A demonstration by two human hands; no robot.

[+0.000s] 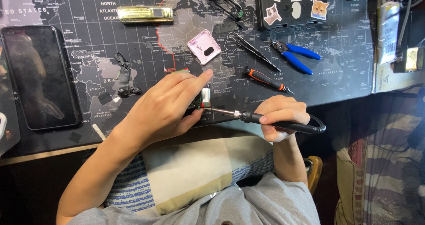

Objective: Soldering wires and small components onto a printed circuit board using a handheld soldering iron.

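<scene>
Head view: the left hand (170,103) pinches a small circuit board (201,98), while the right hand (281,114), fingers wrapped around the soldering iron (265,119), points its tip leftward, touching the board's lower edge.

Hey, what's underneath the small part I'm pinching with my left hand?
The dark world-map desk mat lies under it, near the mat's front edge. The left hand covers most of the small part, so the spot directly beneath is hidden. The soldering iron meets its right side.

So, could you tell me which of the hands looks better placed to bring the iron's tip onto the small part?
The right hand, probably. It already grips the soldering iron, whose tip points at the small part. The left hand pinches that part, steadying it on the map mat.
</scene>
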